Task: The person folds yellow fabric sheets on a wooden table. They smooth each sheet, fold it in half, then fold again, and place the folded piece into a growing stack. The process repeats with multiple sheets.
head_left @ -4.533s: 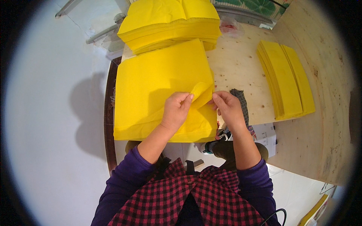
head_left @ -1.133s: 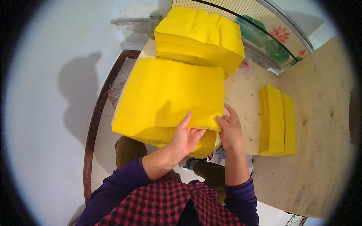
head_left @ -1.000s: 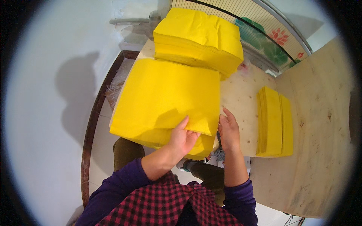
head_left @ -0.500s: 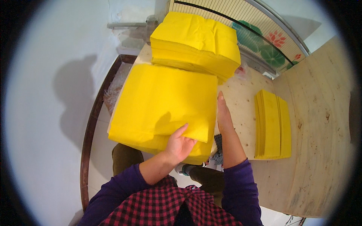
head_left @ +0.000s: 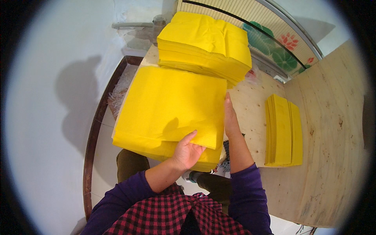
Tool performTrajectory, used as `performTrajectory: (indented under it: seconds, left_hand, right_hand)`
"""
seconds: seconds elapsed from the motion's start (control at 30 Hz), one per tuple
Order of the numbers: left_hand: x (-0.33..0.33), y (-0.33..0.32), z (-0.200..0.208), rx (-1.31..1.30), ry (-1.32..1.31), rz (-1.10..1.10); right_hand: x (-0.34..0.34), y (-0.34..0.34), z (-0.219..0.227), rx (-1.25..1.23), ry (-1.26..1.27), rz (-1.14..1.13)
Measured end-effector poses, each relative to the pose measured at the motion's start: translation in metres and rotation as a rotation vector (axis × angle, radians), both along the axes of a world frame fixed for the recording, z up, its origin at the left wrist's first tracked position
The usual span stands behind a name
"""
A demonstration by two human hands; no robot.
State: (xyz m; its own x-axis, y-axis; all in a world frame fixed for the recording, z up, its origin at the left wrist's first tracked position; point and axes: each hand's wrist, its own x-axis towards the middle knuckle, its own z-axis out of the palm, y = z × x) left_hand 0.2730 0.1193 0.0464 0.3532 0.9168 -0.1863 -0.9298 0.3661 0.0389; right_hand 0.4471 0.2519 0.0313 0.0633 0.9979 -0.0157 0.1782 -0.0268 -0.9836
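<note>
A broad pile of yellow sheets (head_left: pixel 172 102) lies in front of me; I cannot tell whether they are paper or thin cloth. My left hand (head_left: pixel 187 153) grips the near edge of the top yellow sheet, thumb above and fingers underneath, lifting that edge slightly off the pile. Upright along the pile's right side is my right hand (head_left: pixel 231 117), its fingers stretched out and the palm turned to the sheets' edge. Behind, a taller stack of folded yellow sheets (head_left: pixel 203 39) rests against the far side of the pile.
On the wooden board (head_left: pixel 252 121) to the right lie narrow folded yellow bundles (head_left: pixel 284 131). A tall plywood panel (head_left: pixel 333 129) bounds the right side. A slatted panel with painted flowers (head_left: pixel 274 43) stands at the back. Dark knitted fabric (head_left: pixel 226 156) hangs by the board's near edge.
My right hand has moved slightly left, closer against the pile's right edge. The left hand keeps its grip on the sheet.
</note>
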Motion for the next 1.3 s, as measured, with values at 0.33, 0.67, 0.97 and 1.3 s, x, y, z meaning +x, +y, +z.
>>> performTrajectory:
  seconds: [0.33, 0.67, 0.97, 1.3]
  left_hand:
    - [0.001, -0.001, -0.002, 0.012, 0.025, 0.004]
    - [-0.004, -0.001, -0.003, 0.013, -0.004, -0.028]
    - [-0.004, -0.002, -0.006, -0.061, 0.103, -0.002]
    - [-0.050, -0.001, 0.002, -0.278, 0.179, 0.209]
  right_hand:
    - [-0.004, -0.004, 0.005, 0.032, -0.051, 0.001]
    - [-0.008, -0.109, 0.078, 0.409, -0.725, 0.479]
    - [-0.037, -0.124, 0.057, 0.564, -1.030, 0.426]
    - [-0.028, -0.114, 0.043, 0.599, -1.070, 0.417]
